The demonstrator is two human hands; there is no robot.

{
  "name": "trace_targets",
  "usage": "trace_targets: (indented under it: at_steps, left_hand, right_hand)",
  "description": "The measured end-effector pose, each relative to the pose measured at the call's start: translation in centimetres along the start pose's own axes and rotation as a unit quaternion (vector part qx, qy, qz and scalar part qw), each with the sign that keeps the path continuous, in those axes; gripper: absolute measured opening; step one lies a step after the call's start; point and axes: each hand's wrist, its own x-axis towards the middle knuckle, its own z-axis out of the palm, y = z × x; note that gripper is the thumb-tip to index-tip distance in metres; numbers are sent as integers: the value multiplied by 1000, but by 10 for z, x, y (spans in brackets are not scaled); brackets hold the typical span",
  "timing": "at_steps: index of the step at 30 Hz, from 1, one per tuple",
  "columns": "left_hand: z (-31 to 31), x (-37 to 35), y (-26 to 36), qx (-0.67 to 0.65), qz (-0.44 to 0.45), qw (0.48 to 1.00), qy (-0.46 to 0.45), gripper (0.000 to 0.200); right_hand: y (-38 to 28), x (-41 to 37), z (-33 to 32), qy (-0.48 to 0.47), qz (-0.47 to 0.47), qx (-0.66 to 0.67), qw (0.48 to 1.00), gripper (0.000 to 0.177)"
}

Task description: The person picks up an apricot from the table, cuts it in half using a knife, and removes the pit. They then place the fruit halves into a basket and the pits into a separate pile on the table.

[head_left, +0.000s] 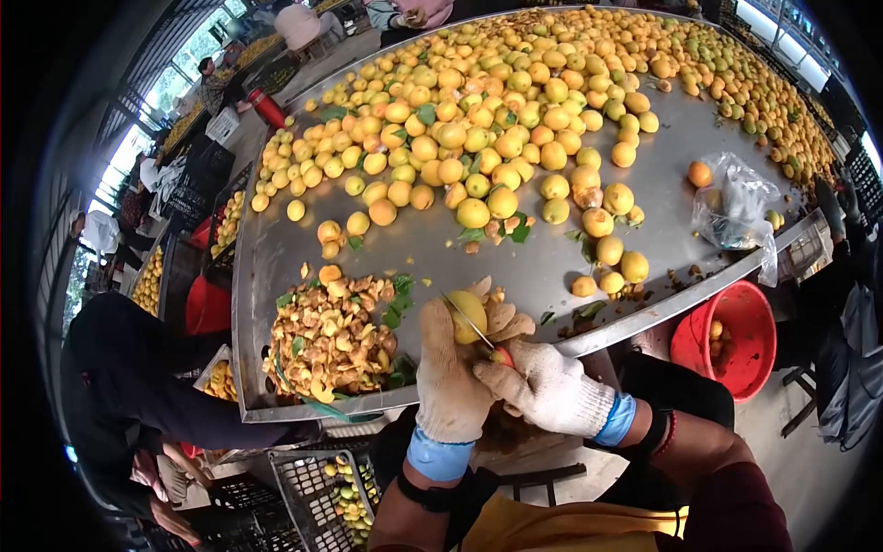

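Both of my hands wear pale work gloves over blue cuffs, close together at the table's near edge. My left hand (451, 368) holds a yellow fruit (467, 317) between thumb and fingers. In my right hand (552, 382) is a small knife (471, 318) with a red handle, its thin blade lying across the fruit. To the left of my hands, a heap of cut fruit pieces (331, 336) lies on the metal table (414, 253). Beyond them spreads a large pile of whole yellow-orange fruit (478, 138).
A crumpled clear plastic bag (736, 207) lies on the table at the right. Below the right edge stands a red bucket (727, 340) with some fruit inside. A plastic crate (322, 497) sits below left. A person in dark clothes (120, 368) is close at the left.
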Motion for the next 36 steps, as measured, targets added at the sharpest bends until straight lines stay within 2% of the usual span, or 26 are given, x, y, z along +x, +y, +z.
trace_targets:
  at_steps: [2, 5, 6, 8, 10, 13, 14, 15, 16, 17, 18, 19, 20, 21, 23, 24, 26, 27, 28, 30, 32, 33, 36]
  left_hand:
    - [0, 1, 1, 9, 30, 999, -8, 85]
    - [-5, 7, 18, 77, 61, 995, -32, 77]
    - [-5, 8, 23, 116, 74, 990, -33, 75]
    - [-4, 5, 25, 121, 78, 989, -32, 70]
    - [-3, 4, 17, 61, 64, 995, -36, 73]
    - [-2, 4, 0, 17, 65, 997, -41, 65]
    - [-3, 3, -1, 16, 64, 997, -40, 65]
    - [-4, 4, 1, 3, 43, 998, -35, 68]
    - [-4, 6, 3, -11, 23, 999, -31, 71]
    - [-3, 7, 6, 44, 65, 996, -30, 59]
    - [1, 6, 11, 42, 70, 996, -35, 59]
    - [6, 4, 16, 108, 85, 990, -21, 59]
    - [8, 2, 20, 172, 100, 980, -6, 59]
    - [7, 0, 26, 168, 104, 980, -23, 54]
    - [6, -3, 22, 137, 87, 986, -27, 55]
    - [4, -4, 20, 110, 66, 991, -27, 56]
    - [-1, -3, 3, 70, 88, 993, -26, 58]
    - [-3, -1, 0, 77, 71, 994, 6, 60]
    - [-1, 4, 0, 83, 58, 994, 32, 61]
    - [0, 9, 7, 98, 80, 992, 12, 54]
    - [1, 10, 17, 216, 91, 972, 11, 45]
    - [1, 8, 18, 184, 81, 979, 7, 47]
    - [0, 6, 22, 195, 87, 977, -25, 48]
  right_hand:
    - [-5, 0, -4, -8, -2, -6, 1000, 37]
    - [-29, 1, -23, -74, 132, 118, 981, 37]
    - [-33, 1, -25, -78, 133, 118, 981, 37]
    - [-37, -1, -26, -100, 186, 156, 965, 49]
    - [-32, 0, -19, -106, 191, 164, 962, 46]
    - [-7, 3, 2, 19, 22, -15, 999, 40]
    - [5, 5, 6, 76, -124, -68, 987, 41]
    - [-9, 6, -1, 22, -3, -5, 1000, 41]
    - [-27, 8, -12, -32, 118, 58, 991, 41]
    - [-36, 6, -20, -55, 140, 109, 983, 41]
    - [-40, 6, -27, -78, 159, 157, 972, 42]
    - [-38, 7, -32, -113, 200, 188, 955, 42]
    - [-42, 5, -36, -120, 201, 193, 953, 42]
    - [-36, 2, -31, -123, 189, 191, 955, 43]
    - [-36, 0, -30, -150, 186, 204, 949, 47]
    - [-32, 0, -25, -132, 171, 177, 960, 50]
    - [-15, 4, -13, -43, 97, 68, 992, 51]
    - [-14, 9, -12, -73, 168, 110, 977, 49]
    - [-19, 12, -14, -67, 163, 106, 979, 49]
    - [-28, 10, -21, -80, 173, 135, 972, 50]
    - [-25, 9, -27, -108, 167, 179, 963, 48]
    - [-30, 7, -31, -124, 183, 192, 956, 47]
    - [-21, 5, -29, -140, 222, 215, 941, 43]
